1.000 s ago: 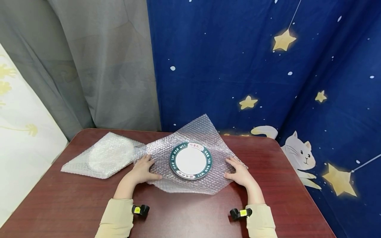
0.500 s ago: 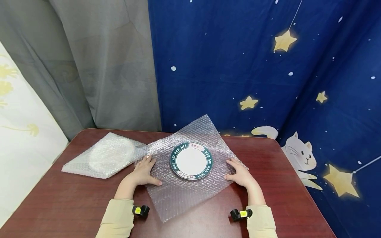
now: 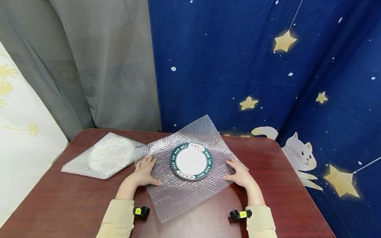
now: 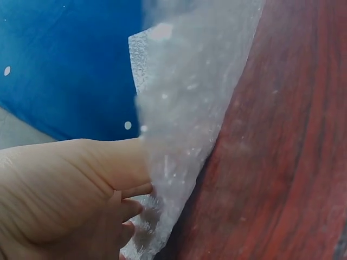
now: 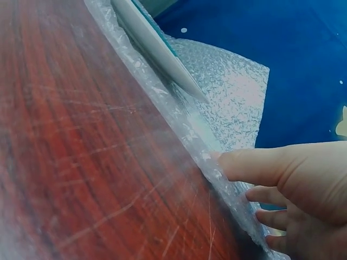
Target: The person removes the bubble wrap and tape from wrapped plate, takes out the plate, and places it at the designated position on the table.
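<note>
A round plate (image 3: 191,161) with a white centre and a green lettered rim lies face up on a sheet of bubble wrap (image 3: 178,196). My left hand (image 3: 144,173) rests on the sheet's left side, fingers spread and thumb pointing at the plate without touching it. On the opposite side, my right hand (image 3: 240,173) lies on the sheet's right edge, also apart from the plate. The right wrist view shows the thumb (image 5: 249,165) touching the bubble wrap. In the left wrist view the sheet's raised edge (image 4: 184,108) hides part of the left thumb.
To the left lies a bubble-wrapped bundle (image 3: 111,155) with a pale round shape inside, its right end meeting the sheet. Both lie on a reddish-brown table (image 3: 285,198). Grey and starry blue curtains (image 3: 208,66) hang behind the far edge.
The sheet's near corner, folded back a second ago, now lies unfolded toward me over the table. The hands and plate have barely moved.
</note>
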The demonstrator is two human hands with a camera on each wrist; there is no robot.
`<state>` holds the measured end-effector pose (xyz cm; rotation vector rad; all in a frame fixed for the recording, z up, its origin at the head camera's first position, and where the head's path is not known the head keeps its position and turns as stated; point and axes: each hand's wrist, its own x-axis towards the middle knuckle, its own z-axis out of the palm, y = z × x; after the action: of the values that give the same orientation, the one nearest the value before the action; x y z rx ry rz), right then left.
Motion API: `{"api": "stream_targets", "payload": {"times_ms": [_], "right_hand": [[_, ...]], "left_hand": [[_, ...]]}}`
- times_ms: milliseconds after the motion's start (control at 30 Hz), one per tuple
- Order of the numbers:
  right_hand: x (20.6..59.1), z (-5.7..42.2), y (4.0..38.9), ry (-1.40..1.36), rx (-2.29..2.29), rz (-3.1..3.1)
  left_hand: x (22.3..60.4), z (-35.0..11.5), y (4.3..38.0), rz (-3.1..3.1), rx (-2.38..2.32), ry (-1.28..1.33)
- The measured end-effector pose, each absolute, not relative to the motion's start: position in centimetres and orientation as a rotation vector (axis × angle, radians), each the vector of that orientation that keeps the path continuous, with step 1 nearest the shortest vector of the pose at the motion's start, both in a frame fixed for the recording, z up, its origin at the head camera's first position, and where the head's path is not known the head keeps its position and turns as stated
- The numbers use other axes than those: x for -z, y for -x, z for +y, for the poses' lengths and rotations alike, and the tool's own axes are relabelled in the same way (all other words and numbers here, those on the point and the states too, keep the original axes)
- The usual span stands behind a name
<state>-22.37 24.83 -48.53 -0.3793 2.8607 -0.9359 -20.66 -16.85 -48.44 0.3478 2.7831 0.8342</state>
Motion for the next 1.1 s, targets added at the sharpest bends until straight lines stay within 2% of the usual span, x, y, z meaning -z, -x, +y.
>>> {"api": "stream_targets", "payload": {"times_ms": [433,1100], "right_hand": [[48.9,24.6,22.5,0.381,0.936,2.869],[48.9,25.1,22.0,0.449,0.946,2.841]], "left_hand": [[48.1,-16.1,19.7,2.762,-0.861,-0.323],[48.7,-15.7,18.1,2.780,-0.840,-0.441]]}}
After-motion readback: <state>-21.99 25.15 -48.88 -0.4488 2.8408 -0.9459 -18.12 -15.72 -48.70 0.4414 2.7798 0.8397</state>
